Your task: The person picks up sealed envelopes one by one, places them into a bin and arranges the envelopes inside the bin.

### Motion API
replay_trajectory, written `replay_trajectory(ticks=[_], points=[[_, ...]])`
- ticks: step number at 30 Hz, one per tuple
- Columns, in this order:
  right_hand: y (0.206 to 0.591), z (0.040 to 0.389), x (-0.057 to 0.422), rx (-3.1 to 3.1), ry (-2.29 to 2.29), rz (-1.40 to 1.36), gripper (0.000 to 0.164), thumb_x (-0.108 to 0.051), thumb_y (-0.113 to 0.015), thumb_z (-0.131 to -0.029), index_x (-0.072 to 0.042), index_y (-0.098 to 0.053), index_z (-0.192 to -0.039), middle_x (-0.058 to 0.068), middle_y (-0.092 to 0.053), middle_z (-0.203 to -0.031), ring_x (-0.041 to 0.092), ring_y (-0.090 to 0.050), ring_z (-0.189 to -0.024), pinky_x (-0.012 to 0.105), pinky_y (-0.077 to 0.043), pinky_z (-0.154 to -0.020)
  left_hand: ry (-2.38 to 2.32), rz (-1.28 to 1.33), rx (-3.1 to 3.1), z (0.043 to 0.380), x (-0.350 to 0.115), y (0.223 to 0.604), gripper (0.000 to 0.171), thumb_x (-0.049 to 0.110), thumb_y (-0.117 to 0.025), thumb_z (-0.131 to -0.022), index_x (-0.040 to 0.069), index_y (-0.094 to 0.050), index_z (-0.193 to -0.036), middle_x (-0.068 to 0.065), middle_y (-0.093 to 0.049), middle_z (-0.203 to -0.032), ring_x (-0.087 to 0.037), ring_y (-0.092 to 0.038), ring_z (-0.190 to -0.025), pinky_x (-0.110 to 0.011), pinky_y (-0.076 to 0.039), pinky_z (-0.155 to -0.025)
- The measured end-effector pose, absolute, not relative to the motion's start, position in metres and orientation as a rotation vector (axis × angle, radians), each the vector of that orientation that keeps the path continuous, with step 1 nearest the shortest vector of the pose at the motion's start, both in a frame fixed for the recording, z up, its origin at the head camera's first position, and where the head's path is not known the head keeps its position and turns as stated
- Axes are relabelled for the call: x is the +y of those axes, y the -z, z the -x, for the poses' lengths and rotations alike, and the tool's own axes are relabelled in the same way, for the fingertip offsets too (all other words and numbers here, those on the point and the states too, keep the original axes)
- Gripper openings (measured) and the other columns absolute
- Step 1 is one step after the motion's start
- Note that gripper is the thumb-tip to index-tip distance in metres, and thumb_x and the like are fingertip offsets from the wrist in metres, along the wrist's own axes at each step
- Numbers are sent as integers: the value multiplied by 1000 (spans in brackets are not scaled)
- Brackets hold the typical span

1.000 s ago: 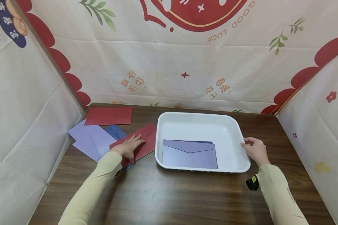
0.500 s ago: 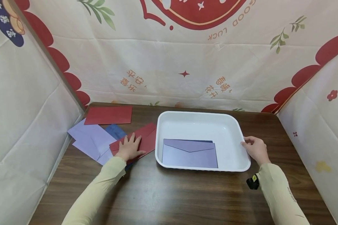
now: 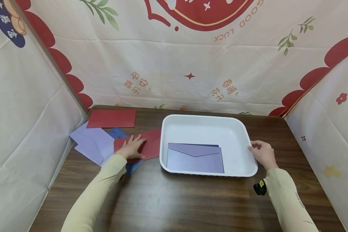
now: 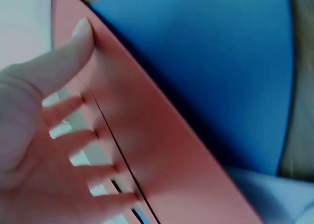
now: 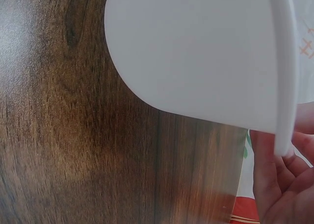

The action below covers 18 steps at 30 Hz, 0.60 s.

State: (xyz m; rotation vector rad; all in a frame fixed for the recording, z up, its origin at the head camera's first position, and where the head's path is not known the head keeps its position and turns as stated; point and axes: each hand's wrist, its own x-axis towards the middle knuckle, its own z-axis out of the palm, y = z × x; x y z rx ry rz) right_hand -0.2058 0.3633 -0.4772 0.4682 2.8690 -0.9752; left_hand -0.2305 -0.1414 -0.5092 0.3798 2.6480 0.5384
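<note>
My left hand (image 3: 131, 148) lies over a red envelope (image 3: 151, 141), fingers spread and touching its face. In the left wrist view, the thumb (image 4: 84, 33) and fingertips rest on that envelope (image 4: 162, 150), beside its flap line. A blue envelope (image 4: 221, 72) shows from under it. Lavender envelopes (image 3: 94, 145) overlap to the left. My right hand (image 3: 263, 154) pinches the right rim of a white plastic tray (image 3: 197, 117); the right wrist view shows its fingers (image 5: 267, 172) at the rim edge. Inside the tray, a lavender envelope (image 3: 195, 162) covers most of a darker blue one.
Another red envelope (image 3: 111, 118) lies at the back left of the brown wooden table (image 3: 174, 206). Printed cloth walls (image 3: 174, 61) stand behind the table and along both sides. The tray's left side is right by the red envelope's end.
Under my left hand the red envelope has turned to lie more level, and more of the blue envelope shows below it. My right hand and the tray have stayed put.
</note>
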Motion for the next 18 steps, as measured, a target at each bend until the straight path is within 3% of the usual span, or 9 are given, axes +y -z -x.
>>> replay_trajectory(ticks=[6,11,13,18], points=[[480,208,365,2863,1002,-517,43,-26,-61,-87,4,-55,-117,14,-53,-82,22,-47,-68,38,-44,-56,-564,-486,2612,237,-150,509,77,17,-76,-72,11,-36,-138,-17,-16,-149,-43,-4,-135,-63,-6,-102],[476,207,364,2851,998,-475,43,-24,-59,-88,6,-53,-119,18,-54,-88,25,-49,-73,30,-43,-55,-582,-517,2577,240,-153,511,79,11,-77,-71,13,-37,-138,-15,-15,-150,-40,-2,-136,-60,-3,-103],[480,208,367,2856,992,-502,41,-23,-58,-88,3,-54,-119,17,-55,-88,25,-49,-72,32,-44,-55,-583,-524,2568,241,-153,511,79,10,-77,-70,12,-37,-138,-15,-15,-150,-40,-2,-136,-61,-3,-103],[511,220,390,2877,1024,-495,48,-39,-60,-85,-2,-56,-116,13,-55,-85,22,-49,-69,37,-46,-49,-561,-531,2562,241,-153,509,80,9,-77,-69,13,-37,-138,-14,-15,-150,-38,-3,-136,-60,-4,-103]])
